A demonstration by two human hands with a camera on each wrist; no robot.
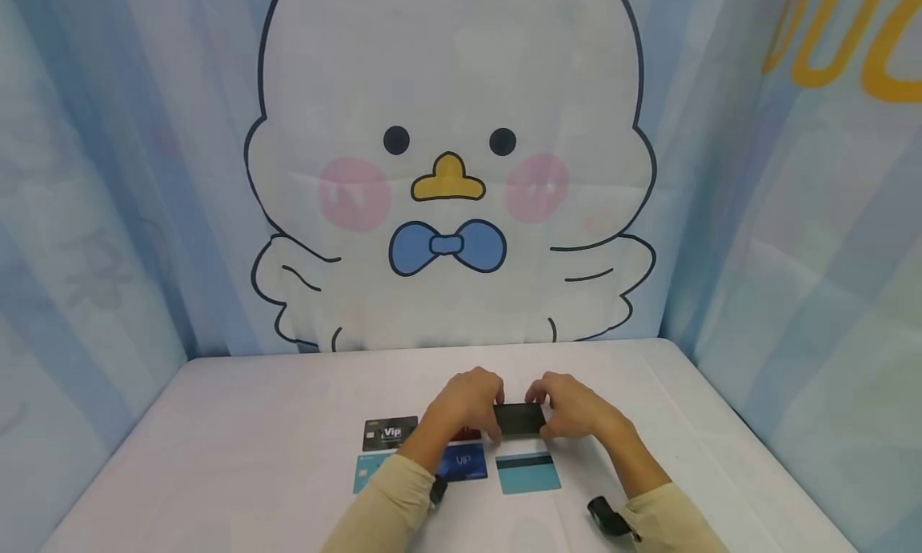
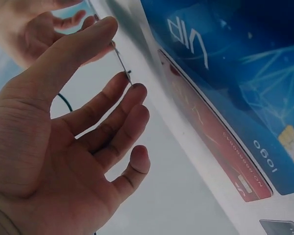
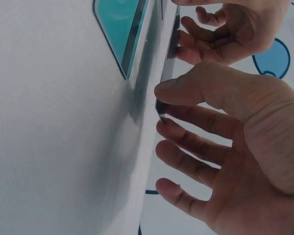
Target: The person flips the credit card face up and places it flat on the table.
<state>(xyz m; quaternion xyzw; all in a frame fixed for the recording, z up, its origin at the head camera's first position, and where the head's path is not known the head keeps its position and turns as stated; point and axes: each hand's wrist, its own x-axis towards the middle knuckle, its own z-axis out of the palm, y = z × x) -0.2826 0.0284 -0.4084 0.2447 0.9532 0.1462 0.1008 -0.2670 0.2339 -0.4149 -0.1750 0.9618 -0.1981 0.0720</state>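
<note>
A dark, plain-faced card (image 1: 520,419) is between the two hands at the right end of a group of cards. The left hand (image 1: 468,401) pinches its left edge. At the opposite edge the right hand (image 1: 576,406) grips it; in the right wrist view the thumb and fingers (image 3: 188,88) hold the thin card. Close by lie a dark red card (image 1: 467,434), partly behind the left hand, and a dark blue VIP card (image 1: 463,462). A light blue card with a black stripe (image 1: 529,474) lies nearer the person, below the dark card.
Left of the left forearm lie a black Vip card (image 1: 390,434) and a light blue card (image 1: 370,470), partly covered by the arm. A white-covered table (image 1: 238,457) bears everything. Behind it hangs a cloth with a cartoon duck (image 1: 448,313).
</note>
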